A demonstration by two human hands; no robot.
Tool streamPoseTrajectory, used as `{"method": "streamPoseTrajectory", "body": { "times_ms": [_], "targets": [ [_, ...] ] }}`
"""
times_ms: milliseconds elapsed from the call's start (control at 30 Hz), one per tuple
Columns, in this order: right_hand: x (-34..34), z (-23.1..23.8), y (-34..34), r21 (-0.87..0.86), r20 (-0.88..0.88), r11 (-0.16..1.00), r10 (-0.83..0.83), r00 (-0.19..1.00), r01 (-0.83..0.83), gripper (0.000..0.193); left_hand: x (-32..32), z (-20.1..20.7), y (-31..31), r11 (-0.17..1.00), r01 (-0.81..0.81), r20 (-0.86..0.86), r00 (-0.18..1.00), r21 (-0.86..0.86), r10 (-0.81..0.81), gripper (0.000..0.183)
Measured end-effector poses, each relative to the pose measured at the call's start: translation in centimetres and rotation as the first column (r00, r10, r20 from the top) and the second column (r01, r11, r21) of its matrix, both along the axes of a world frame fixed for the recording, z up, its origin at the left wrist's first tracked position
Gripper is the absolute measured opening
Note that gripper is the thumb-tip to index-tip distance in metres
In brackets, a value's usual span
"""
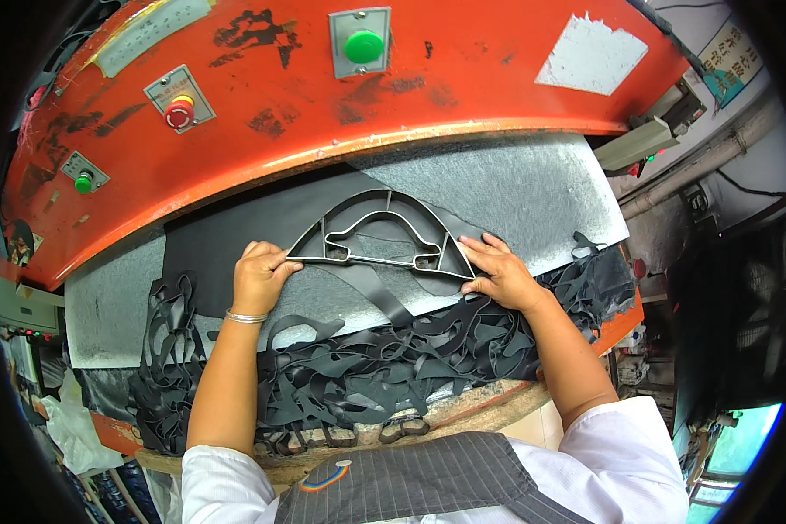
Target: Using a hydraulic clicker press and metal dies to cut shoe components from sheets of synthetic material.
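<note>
Steel cutting die (381, 260), arched in outline, lies over the dark leather-like sheet (214, 236) on the pale cutting board (541, 175). Our left hand (260, 278) pinches its left tip; our right hand (504, 274) holds the right corner between thumb and spread fingers. We judge it rigid and fairly heavy, edges perhaps sharp, best gripped by the walls at both ends.

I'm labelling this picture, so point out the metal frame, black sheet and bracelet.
Metal frame (382, 260): head view, straight lower bar.
Black sheet (208, 249): head view, bare left part.
Bracelet (247, 318): head view, middle of its band.
</note>
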State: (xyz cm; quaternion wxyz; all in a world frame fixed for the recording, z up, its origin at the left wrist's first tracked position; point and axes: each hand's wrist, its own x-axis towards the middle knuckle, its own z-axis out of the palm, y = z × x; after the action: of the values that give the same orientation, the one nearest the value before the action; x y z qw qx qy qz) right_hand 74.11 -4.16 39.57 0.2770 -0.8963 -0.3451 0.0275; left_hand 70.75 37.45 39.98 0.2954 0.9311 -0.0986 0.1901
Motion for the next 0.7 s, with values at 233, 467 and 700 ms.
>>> {"method": "streamPoseTrajectory", "body": {
  "times_ms": [233,467,700],
  "targets": [
    [0.7,0.3,-0.8,-0.045,0.027,0.999,-0.020,0.999,0.021,0.077,0.1,-0.9,-0.6,1.000,-0.007,-0.043,0.999,0.010,0.008,0.033],
    [-3.5,4.4,-0.3,0.392,0.042,0.881,-0.304,0.952,0.264,0.065,-7.1,1.1,5.6,0.908,-0.368,-0.088,0.930,-0.199,0.358,0.042],
    [-2.7,13.5,8.7,0.755,0.149,0.645,-0.343,0.927,0.117,0.030,-9.5,10.8,12.5,0.644,-0.529,0.642,0.223,-0.552,0.734,0.063]
  ]
}}
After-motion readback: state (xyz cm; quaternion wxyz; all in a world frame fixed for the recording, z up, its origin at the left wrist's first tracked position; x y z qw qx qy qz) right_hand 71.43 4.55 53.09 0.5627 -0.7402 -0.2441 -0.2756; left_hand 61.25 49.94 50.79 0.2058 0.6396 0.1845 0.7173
